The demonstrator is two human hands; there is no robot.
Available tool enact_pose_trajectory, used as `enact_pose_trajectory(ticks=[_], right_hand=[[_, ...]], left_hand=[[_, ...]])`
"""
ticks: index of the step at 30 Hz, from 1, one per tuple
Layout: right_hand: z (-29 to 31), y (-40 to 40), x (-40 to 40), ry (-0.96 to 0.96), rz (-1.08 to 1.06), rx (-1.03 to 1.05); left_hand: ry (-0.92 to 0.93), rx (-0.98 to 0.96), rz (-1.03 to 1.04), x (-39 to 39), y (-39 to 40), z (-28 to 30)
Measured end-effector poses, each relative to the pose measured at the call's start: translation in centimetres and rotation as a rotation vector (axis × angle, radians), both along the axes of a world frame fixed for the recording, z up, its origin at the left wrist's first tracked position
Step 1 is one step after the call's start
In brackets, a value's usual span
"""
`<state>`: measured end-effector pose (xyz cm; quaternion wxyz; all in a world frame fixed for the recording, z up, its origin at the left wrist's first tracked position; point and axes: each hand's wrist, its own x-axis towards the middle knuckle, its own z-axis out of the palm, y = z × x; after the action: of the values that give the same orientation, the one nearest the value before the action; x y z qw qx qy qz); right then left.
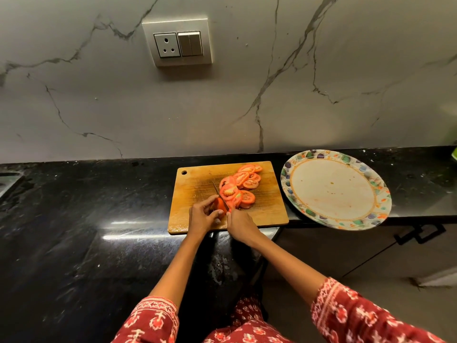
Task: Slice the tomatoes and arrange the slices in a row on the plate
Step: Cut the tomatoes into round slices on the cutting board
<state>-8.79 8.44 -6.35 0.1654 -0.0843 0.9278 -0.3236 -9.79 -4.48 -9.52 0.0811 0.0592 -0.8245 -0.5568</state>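
Observation:
A wooden cutting board lies on the black counter. Several red tomato slices are piled across its middle and far right. Near the board's front, my left hand grips the uncut end of a tomato with curled fingers. My right hand holds a knife by its handle, the blade running away from me and resting against the cut face of the tomato. A round plate with a flowered rim sits to the right of the board, with no slices on it.
The plate overhangs the counter's front edge at the right, above a cabinet with a black handle. A marble wall with a socket and switch panel stands behind. Part of a sink shows at the far left.

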Motion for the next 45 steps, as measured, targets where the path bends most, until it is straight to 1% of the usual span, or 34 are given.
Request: enact_pose_trajectory(ticks=[8, 14, 18, 20, 23, 28, 32, 41, 45], right_hand=[[-1.0, 0.3, 1.6, -0.014, -0.022, 0.011], [0.0, -1.0, 0.2, -0.033, -0.040, 0.013], [-0.6, -0.8, 1.2, -0.044, -0.057, 0.027], [-0.7, -0.7, 1.8, -0.058, -0.069, 0.042], [-0.2, -1.3, 1.2, -0.070, -0.061, 0.054], [-0.3, -1.6, 1.0, -0.084, -0.051, 0.050], [-1.3, -1.3, 2.5, -0.082, -0.058, 0.075], [-0.1, -1.9, 1.1, -0.074, -0.043, 0.179], [0.1, -1.8, 0.9, -0.055, -0.019, 0.195]], left_hand=[[-0.063, 0.034, 0.025, 0.0, -0.8, -1.0], [-0.001, -0.024, 0.060, 0.2, -0.4, -1.0], [-0.011, -0.012, 0.056, 0.4, -0.5, -1.1], [-0.020, -0.038, 0.055, 0.5, -0.5, -1.1], [0.016, -0.066, 0.074, 0.6, -0.4, -0.9], [0.015, -0.067, 0.103, 0.8, -0.5, -1.1], [0.021, -0.092, 0.082, 1.2, -0.8, -1.2], [0.053, -0.138, 0.006, 1.6, -0.1, -0.6], [0.057, -0.143, 0.076, 1.1, 0.1, -0.5]])
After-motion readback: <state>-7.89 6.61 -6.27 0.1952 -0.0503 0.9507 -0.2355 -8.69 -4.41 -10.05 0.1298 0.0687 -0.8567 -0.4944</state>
